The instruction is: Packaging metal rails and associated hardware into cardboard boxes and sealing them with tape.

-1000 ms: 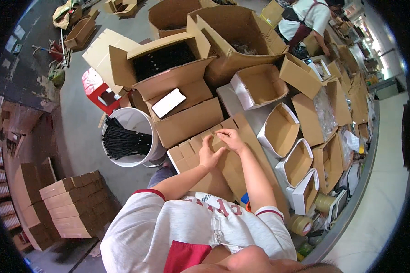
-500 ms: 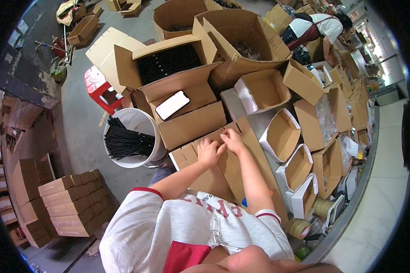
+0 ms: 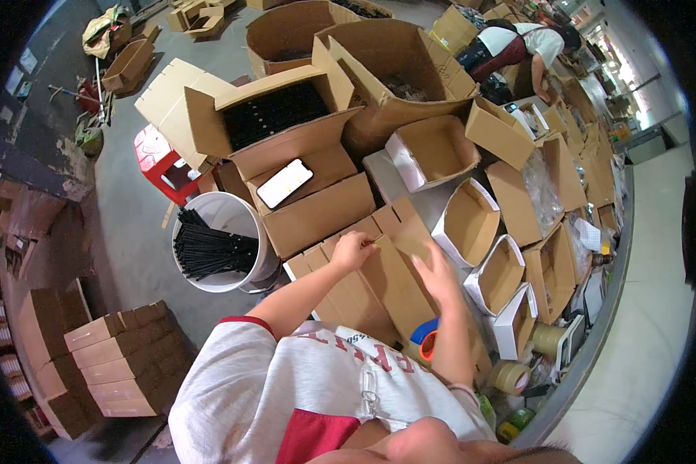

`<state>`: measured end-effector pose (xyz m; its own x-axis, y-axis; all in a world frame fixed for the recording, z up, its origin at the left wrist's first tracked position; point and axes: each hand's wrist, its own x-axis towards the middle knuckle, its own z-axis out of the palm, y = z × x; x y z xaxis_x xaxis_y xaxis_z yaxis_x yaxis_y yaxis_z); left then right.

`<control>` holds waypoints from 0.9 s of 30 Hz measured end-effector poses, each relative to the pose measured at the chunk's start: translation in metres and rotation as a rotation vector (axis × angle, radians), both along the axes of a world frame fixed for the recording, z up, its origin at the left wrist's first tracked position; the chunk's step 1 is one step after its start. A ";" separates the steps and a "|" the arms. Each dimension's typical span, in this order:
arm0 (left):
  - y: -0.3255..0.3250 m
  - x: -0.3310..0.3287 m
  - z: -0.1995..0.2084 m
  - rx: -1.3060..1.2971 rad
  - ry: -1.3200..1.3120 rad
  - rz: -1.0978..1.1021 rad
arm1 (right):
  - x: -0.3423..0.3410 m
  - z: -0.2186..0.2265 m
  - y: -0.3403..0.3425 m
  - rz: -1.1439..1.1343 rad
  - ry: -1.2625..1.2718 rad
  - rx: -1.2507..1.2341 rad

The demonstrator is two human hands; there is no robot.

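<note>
A flat cardboard sheet [image 3: 394, 290] with cut flaps lies in front of me. My left hand [image 3: 353, 251] is closed at the sheet's far part, its fingertips pinched together. Something thin and brownish shows at those fingertips, too small to name. My right hand [image 3: 438, 274] is off to the right over the sheet, fingers stretched out and apart, holding nothing. A roll with a blue rim and orange inside [image 3: 425, 338] lies by my right forearm, partly hidden behind it. Just beyond the sheet, a phone with a lit screen [image 3: 284, 183] rests on a carton flap.
A white bucket [image 3: 267, 246] of black rods stands to the left. Behind it is an open carton [image 3: 209, 124] of black parts. Small white-sided boxes [image 3: 469, 220] line the right. Stacked cartons [image 3: 120, 359] are at lower left. A co-worker [image 3: 510, 50] bends at far right.
My right hand has drawn away from my left, moving right and nearer with its fingers opened. My left hand stays pinched at the sheet. The blue and orange roll shows more now.
</note>
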<state>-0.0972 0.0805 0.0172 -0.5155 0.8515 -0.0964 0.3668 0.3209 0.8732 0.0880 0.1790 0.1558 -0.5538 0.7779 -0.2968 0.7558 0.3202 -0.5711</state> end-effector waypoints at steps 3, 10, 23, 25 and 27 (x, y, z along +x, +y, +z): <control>0.007 -0.009 -0.001 -0.037 -0.290 -0.044 | 0.052 0.063 -0.045 0.004 -0.548 -0.148; 0.017 -0.015 0.013 -0.126 -0.447 -0.067 | 0.075 0.018 -0.100 -0.229 -0.183 0.017; -0.003 -0.035 0.063 0.023 -1.240 -0.020 | -0.016 -0.023 -0.029 0.216 0.381 0.027; 0.003 -0.039 0.025 0.009 -1.171 -0.071 | -0.018 -0.023 -0.027 0.252 0.321 -0.033; 0.008 -0.035 0.001 -0.009 -1.008 -0.054 | -0.024 -0.006 -0.029 0.260 0.284 -0.080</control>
<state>-0.1319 0.0889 0.0186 -0.1502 0.8684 -0.4726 -0.5268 0.3343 0.7815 0.0644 0.1500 0.1502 -0.7980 0.5818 -0.1573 0.4638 0.4261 -0.7767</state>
